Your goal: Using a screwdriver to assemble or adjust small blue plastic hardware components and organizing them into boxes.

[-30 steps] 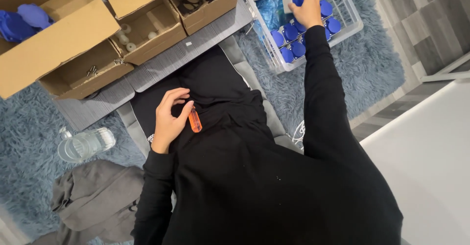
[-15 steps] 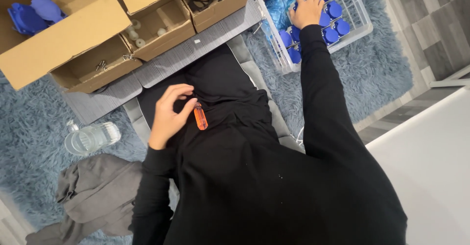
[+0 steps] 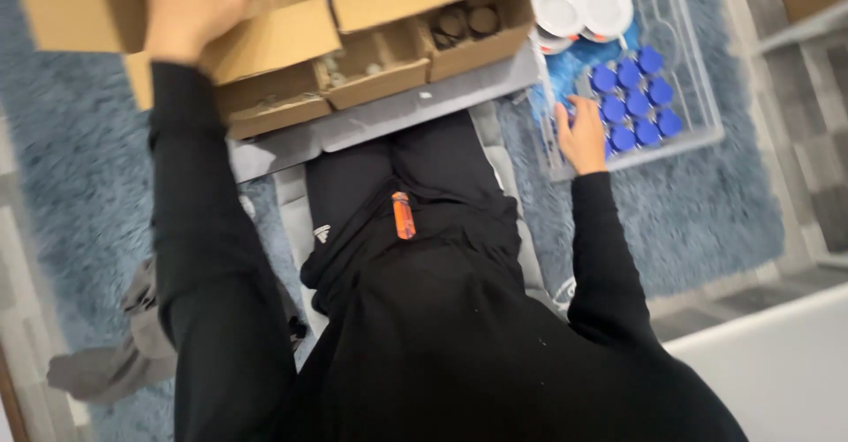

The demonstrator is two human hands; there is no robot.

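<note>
The blue round plastic caps (image 3: 634, 99) sit packed in neat rows at the far right of the scene, inside a clear wire-sided tray (image 3: 698, 98) on the shaggy blue rug (image 3: 715, 221). We'd guess they're lined up like that so it's easy to grab them one at a time. Our right hand (image 3: 583, 137) rests at the near left edge of that bunch, fingers spread a bit and touching the caps, though we can't tell if anything is actually pinched between them. Just beyond the caps are two white round lids (image 3: 583, 9), also in the tray.

Our left hand (image 3: 190, 9) is way over on the far left, laid flat and open on the flap of a big brown cardboard box (image 3: 265, 36), not gripping anything, more like pushing or steadying the flap. Just right of it are smaller open cardboard boxes (image 3: 402, 53) with small parts in them, too blurry to name. They all sit on a grey flat surface (image 3: 380, 115) right across our legs, so everything is within arm's reach from where we're sitting.

A small orange cylinder-shaped thing (image 3: 403, 215) is parked on our lap against the black clothing, touched by neither hand, probably just set there to keep it handy. A crumpled grey cloth (image 3: 132, 345) lies on the floor at near left.
</note>
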